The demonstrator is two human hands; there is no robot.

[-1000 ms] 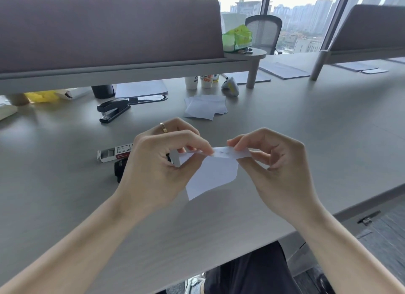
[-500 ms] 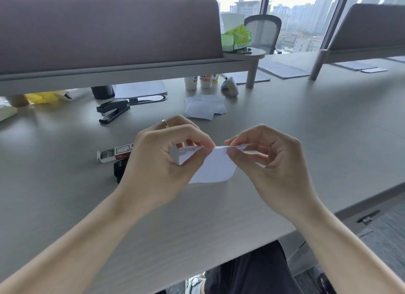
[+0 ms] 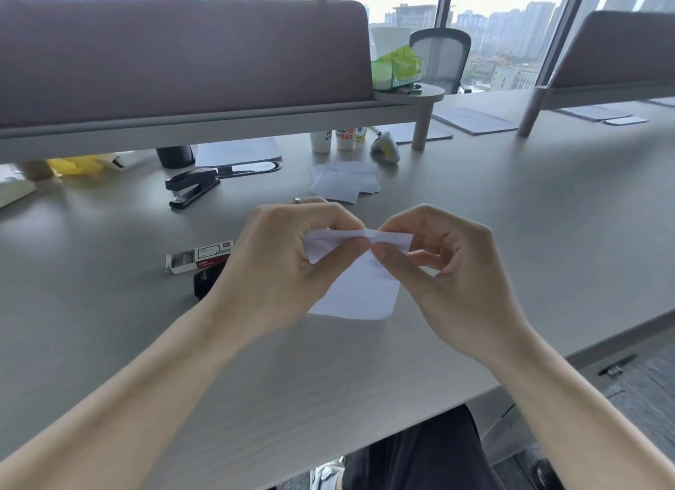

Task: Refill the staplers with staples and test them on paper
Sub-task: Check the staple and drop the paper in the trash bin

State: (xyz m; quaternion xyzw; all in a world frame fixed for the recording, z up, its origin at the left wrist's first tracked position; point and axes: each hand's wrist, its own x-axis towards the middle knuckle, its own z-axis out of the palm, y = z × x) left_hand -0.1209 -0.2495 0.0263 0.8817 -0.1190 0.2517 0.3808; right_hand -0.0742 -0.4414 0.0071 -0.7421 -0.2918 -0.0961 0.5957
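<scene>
My left hand (image 3: 281, 270) and my right hand (image 3: 453, 274) both pinch the top edge of a small white sheet of paper (image 3: 359, 288), held just above the desk with its lower part hanging toward me. A black stapler (image 3: 191, 187) rests at the back left. A second black stapler (image 3: 206, 279) lies mostly hidden behind my left hand. Beside it lies an open staple box (image 3: 197, 257), white and red. A loose pile of white paper slips (image 3: 345, 180) lies beyond my hands.
The grey desk (image 3: 529, 233) has a low shelf and brown divider (image 3: 182, 58) along the back. Two paper cups (image 3: 334, 138), a small white and yellow device (image 3: 387, 146), a black cup (image 3: 175, 156) and flat folders (image 3: 471, 120) stand there. The desk's front edge runs at lower right.
My hands have moved closer together along the paper's top edge, and the fingertips now meet near its middle. The sheet hangs lower and flatter than before.
</scene>
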